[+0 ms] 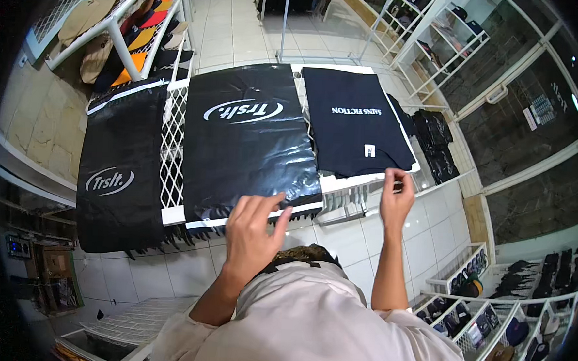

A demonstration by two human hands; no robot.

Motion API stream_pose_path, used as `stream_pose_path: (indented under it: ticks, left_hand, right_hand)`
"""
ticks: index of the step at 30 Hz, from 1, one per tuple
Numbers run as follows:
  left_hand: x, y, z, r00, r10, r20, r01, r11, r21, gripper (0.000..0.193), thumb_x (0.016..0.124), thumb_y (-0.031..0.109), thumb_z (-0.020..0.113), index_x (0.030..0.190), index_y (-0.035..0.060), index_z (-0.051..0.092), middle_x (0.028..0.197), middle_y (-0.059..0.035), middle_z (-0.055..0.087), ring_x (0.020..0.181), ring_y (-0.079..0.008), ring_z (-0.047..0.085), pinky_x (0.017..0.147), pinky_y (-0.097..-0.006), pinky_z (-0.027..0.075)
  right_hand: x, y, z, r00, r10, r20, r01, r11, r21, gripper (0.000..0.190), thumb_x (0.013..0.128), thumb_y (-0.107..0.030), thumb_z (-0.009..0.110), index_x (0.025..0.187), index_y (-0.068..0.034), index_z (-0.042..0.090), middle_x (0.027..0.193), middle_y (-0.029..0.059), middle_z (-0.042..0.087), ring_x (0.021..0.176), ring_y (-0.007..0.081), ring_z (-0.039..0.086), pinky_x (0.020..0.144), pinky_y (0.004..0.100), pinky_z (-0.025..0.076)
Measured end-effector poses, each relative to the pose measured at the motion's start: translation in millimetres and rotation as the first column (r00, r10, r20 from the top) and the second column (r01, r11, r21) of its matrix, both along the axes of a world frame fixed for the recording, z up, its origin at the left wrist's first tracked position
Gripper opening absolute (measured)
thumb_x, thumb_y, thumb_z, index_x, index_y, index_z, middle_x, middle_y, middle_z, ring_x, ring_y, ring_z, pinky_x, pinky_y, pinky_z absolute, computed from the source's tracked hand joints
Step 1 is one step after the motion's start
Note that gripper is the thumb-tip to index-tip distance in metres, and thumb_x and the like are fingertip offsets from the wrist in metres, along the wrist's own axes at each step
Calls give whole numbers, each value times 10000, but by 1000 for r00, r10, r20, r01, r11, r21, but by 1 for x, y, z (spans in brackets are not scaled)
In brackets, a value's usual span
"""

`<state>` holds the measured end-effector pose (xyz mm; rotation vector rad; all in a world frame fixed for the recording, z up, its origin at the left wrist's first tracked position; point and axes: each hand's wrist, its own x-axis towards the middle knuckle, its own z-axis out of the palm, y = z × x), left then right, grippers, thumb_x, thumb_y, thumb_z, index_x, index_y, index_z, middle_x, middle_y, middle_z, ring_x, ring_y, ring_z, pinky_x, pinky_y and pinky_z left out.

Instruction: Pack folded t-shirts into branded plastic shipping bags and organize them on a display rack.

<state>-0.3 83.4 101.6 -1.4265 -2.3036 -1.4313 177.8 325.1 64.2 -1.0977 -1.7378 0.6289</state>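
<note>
A folded dark T-shirt with light lettering and a white neck label lies on a white board at the right of the rack top. My right hand is at the shirt's near right corner, thumb and fingertips close together; whether it pinches the fabric I cannot tell. Left of the shirt lies a black plastic mailer bag with a printed logo and a white strip along its near edge. Over that near edge is my left hand, thumb and fingers apart, holding nothing. Another black plastic bag lies at the far left.
White wire mesh shows between the two bags. Caps fill a shelf at the upper left and a rack at the lower right. Dark packaged items lie right of the shirt. A glass door stands farther right.
</note>
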Motion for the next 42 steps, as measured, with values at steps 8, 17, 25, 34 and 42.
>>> stream_pose_path:
  ticks: [8, 17, 25, 34, 42]
  left_hand:
    - [25, 132, -4, 966, 188, -177, -213, 967, -137, 399, 928, 363, 685, 1047, -14, 741, 978, -158, 666, 949, -318, 616, 843, -432, 486]
    - [29, 195, -21, 892, 411, -189, -452, 803, -389, 476, 848, 424, 755, 1028, -14, 708, 1015, -216, 674, 1017, -369, 631, 886, -468, 495]
    - [42, 211, -2, 883, 470, 10, -389, 742, -546, 576, 841, 412, 771, 1214, 15, 585, 1087, -252, 708, 1029, -411, 689, 875, -502, 524]
    - [46, 205, -1, 799, 596, 80, -475, 707, -524, 743, 735, 486, 849, 1233, -31, 655, 1165, -235, 708, 1109, -374, 681, 959, -447, 523]
    - [33, 229, -20, 828, 522, 205, -513, 852, -102, 438, 744, 299, 804, 1024, -32, 742, 1025, -270, 719, 972, -397, 702, 884, -445, 542]
  right_hand:
    - [21, 159, -13, 902, -35, 431, 2, 997, 75, 501, 885, -478, 697, 1113, -34, 729, 1063, 210, 686, 1029, 393, 634, 925, 468, 489]
    - [3, 176, 9, 848, 222, 481, -159, 973, -168, 506, 829, -451, 753, 1082, -15, 727, 1061, 233, 718, 1035, 383, 679, 901, 460, 523]
    - [-16, 190, 16, 827, 266, 495, -198, 962, -186, 526, 852, -430, 733, 1159, -12, 641, 1155, 248, 663, 1065, 430, 656, 917, 493, 521]
    - [-34, 216, -7, 813, 228, 535, -227, 971, -68, 476, 864, -378, 744, 1165, -23, 645, 1126, 223, 645, 1032, 425, 669, 902, 509, 531]
    - [-55, 237, -6, 904, 407, 132, -327, 857, -397, 616, 796, -337, 752, 1289, 5, 613, 1206, 286, 672, 1121, 404, 661, 971, 421, 514]
